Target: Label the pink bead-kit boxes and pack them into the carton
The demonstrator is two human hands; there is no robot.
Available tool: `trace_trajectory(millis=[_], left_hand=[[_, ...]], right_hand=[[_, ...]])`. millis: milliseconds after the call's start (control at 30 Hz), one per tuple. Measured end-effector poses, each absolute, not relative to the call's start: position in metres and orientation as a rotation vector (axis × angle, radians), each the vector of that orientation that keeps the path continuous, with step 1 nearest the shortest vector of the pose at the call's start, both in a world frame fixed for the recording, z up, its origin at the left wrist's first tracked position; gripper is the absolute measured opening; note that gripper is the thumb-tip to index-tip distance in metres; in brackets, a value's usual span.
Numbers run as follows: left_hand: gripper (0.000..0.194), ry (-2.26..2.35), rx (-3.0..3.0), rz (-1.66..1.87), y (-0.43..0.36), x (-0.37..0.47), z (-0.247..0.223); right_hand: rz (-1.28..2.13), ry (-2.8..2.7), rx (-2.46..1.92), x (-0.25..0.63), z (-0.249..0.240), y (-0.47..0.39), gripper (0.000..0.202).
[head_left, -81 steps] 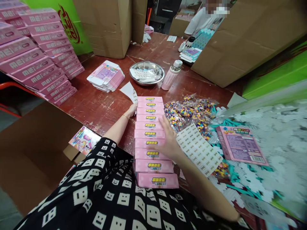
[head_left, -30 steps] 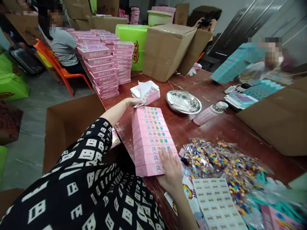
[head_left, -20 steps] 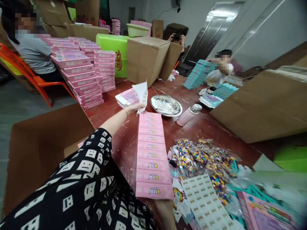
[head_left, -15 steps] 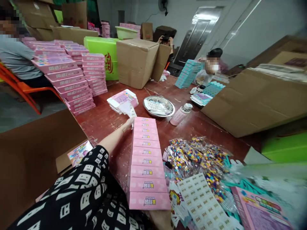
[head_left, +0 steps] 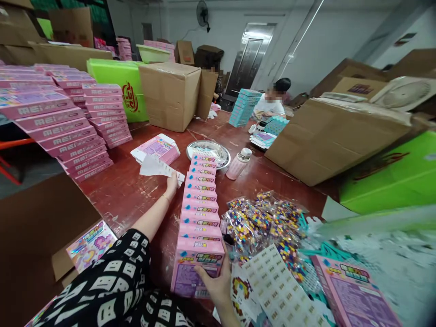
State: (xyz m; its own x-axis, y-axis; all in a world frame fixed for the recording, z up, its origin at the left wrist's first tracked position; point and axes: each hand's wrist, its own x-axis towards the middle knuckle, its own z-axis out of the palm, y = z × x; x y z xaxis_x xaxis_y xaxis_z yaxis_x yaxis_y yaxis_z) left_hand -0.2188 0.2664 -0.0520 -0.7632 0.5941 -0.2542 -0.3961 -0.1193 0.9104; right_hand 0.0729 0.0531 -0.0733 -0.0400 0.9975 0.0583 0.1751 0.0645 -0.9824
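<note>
A long row of pink boxes [head_left: 201, 210] runs away from me across the red table, overlapping and leaning so that a strip of each printed face shows. My right hand [head_left: 220, 282] is closed on the nearest pink box [head_left: 190, 272], thumb on its printed front and fingers at its right side. Left of the row's far end, my left hand [head_left: 171, 184] pinches a curled white sticker sheet [head_left: 154, 166]. Another sticker sheet [head_left: 277, 286] lies flat to the right of my right hand, partly over a printed card [head_left: 241, 290].
Clear bags of coloured beads [head_left: 265, 222] lie right of the row, near another pink box [head_left: 354, 290]. Beyond stand a metal dish [head_left: 223, 150], a bottle [head_left: 239, 164] and flat cartons [head_left: 158, 149]. Stacked pink boxes [head_left: 68, 136] rise at left. A co-worker [head_left: 272, 102] sits across.
The view has swung right. The row's boxes now lean with their printed faces showing. My right hand has come round to the nearest box's front; my left hand has moved off the row's far end.
</note>
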Motion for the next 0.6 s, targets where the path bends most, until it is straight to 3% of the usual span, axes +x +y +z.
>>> trace_trajectory(millis=[133, 233, 433, 533, 600], left_hand=[[0.019, 1.490, 0.089, 2.090, 0.198, -0.237, -0.054], [0.025, 1.435, 0.037, 2.203, 0.140, -0.238, -0.039], [0.042, 1.290, 0.115, 2.209, 0.059, -0.205, 0.023], [0.040, 1.166, 0.205, 2.086, 0.034, -0.171, 0.046], [0.036, 1.122, 0.276, 2.004, 0.022, -0.149, 0.053]], right_hand=[[1.151, -1.352, -1.371, 0.077, -0.112, 0.048, 0.091], [1.042, -1.446, -1.289, 0.086, -0.112, 0.045, 0.092], [0.530, -1.565, -0.835, 0.081, 0.001, 0.060, 0.048], [0.592, -1.799, -0.654, 0.050, 0.062, 0.064, 0.031], [0.780, -1.888, -0.676, 0.023, 0.084, 0.067, 0.030]])
